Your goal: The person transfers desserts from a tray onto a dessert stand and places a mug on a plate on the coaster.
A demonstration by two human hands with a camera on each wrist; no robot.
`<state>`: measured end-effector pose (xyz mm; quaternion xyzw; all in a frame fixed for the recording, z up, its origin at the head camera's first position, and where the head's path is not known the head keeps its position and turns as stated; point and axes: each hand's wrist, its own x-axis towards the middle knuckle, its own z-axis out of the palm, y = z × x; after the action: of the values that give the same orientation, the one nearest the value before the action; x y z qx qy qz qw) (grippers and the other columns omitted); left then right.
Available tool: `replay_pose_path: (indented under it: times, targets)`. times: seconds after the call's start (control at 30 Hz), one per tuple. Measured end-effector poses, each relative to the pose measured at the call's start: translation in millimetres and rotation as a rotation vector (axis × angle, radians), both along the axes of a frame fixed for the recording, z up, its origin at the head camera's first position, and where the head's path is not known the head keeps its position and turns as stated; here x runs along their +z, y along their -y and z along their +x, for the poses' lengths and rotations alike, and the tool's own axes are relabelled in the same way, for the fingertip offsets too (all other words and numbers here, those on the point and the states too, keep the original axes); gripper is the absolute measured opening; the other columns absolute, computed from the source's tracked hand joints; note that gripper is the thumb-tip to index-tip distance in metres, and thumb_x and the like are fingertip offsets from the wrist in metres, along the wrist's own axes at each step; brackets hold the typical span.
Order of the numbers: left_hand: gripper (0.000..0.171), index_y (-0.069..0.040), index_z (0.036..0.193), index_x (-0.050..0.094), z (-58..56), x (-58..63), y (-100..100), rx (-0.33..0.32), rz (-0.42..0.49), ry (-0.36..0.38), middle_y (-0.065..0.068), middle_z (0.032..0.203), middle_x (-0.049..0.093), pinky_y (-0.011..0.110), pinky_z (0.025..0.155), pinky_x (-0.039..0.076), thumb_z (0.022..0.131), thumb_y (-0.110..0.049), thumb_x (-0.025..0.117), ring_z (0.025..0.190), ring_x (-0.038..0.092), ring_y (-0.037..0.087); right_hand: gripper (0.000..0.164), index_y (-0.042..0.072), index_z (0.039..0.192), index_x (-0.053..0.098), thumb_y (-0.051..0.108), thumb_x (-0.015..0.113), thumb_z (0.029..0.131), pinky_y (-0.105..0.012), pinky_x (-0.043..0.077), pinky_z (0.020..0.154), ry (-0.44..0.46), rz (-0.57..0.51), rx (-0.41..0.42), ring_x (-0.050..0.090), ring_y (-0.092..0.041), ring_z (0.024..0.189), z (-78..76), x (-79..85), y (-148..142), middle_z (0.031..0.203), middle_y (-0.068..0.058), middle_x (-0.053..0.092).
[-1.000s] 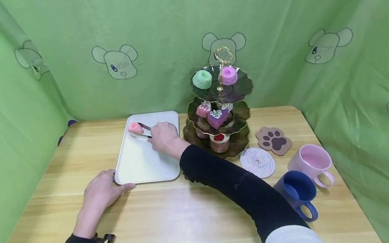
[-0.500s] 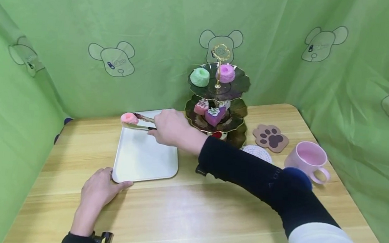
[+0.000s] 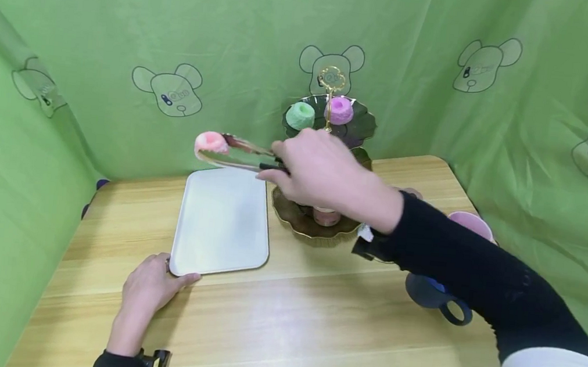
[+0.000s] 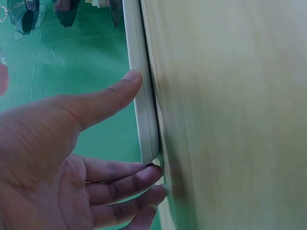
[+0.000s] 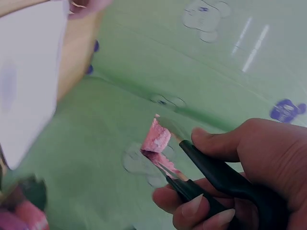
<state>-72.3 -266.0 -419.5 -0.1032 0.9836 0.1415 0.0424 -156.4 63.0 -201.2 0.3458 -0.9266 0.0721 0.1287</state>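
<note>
My right hand (image 3: pixel 321 171) grips a pair of food tongs (image 5: pixel 211 170) with dark handles. Their tips pinch a small pink ring-shaped cake (image 3: pixel 210 143), raised in the air above the far end of a white rectangular tray (image 3: pixel 222 224). In the right wrist view, thumb and fingers press the two tong arms from opposite sides. At the tray's near left corner rests my left hand (image 3: pixel 148 284); the left wrist view has its thumb (image 4: pixel 117 95) along one edge and fairly straight fingers touching the corner.
Behind my right hand stands a three-tier cake stand (image 3: pixel 291 215), partly hidden. A green cake (image 3: pixel 300 116) and a purple cake (image 3: pixel 340 110) sit on top. At right are a pink mug (image 3: pixel 471 222) and a blue mug (image 3: pixel 423 291), partly covered by my sleeve.
The right hand has lifted the tongs and pink cake off the tray, then up and to the right towards the cake stand. My left hand stays at the tray's corner.
</note>
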Motion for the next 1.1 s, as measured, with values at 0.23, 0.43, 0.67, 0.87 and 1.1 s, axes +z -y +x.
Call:
replay_pose_path:
  times: [0.23, 0.43, 0.67, 0.87, 1.1]
  targets:
    - [0.074, -0.006, 0.099, 0.061, -1.2, -1.8, 1, -0.007, -0.005, 0.001, 0.011, 0.089, 0.058, 0.036, 0.056, 0.038, 0.061, -0.07, 0.067, 0.078, 0.053, 0.024, 0.039, 0.02, 0.069, 0.049, 0.056, 0.049, 0.086, -0.027, 0.029, 0.037, -0.036, -0.011, -0.025, 0.036, -0.013, 0.042, 9.8, 29.2, -46, 0.052, 0.003, 0.041]
    - [0.075, -0.005, 0.098, 0.061, 0.7, -2.9, 1, -0.005, -0.009, 0.012, 0.011, 0.089, 0.058, 0.036, 0.056, 0.039, 0.061, -0.07, 0.066, 0.077, 0.054, 0.024, 0.048, 0.016, 0.101, 0.065, 0.058, 0.046, 0.087, -0.024, 0.023, 0.033, 0.0, 0.01, -0.085, 0.028, -0.011, 0.035, 13.8, 40.3, -82, 0.047, 0.002, 0.036]
    - [0.075, -0.005, 0.099, 0.061, 3.2, -0.9, 4, -0.01, -0.03, 0.002, 0.013, 0.09, 0.059, 0.038, 0.056, 0.039, 0.062, -0.07, 0.066, 0.079, 0.055, 0.027, 0.07, 0.011, 0.125, 0.056, 0.066, 0.038, 0.085, -0.025, 0.021, 0.033, 0.029, 0.057, -0.192, 0.028, -0.013, 0.032, 16.8, 43.8, -112, 0.043, 0.001, 0.034]
    - [0.076, -0.005, 0.099, 0.061, 3.3, 1.3, 6, -0.011, -0.028, 0.0, 0.014, 0.09, 0.058, 0.038, 0.055, 0.038, 0.061, -0.071, 0.065, 0.077, 0.054, 0.026, 0.077, 0.011, 0.125, 0.057, 0.071, 0.034, 0.082, -0.026, 0.021, 0.033, 0.048, 0.082, -0.218, 0.025, -0.014, 0.032, 18.4, 42.4, -132, 0.041, 0.002, 0.03]
    - [0.076, -0.006, 0.099, 0.061, 3.2, 0.5, 5, -0.008, -0.028, 0.004, 0.013, 0.09, 0.058, 0.037, 0.055, 0.037, 0.061, -0.071, 0.065, 0.078, 0.054, 0.026, 0.075, 0.011, 0.125, 0.057, 0.07, 0.035, 0.083, -0.026, 0.022, 0.034, 0.088, 0.136, -0.231, 0.026, -0.014, 0.033, 14.3, 39.8, -139, 0.042, 0.002, 0.03]
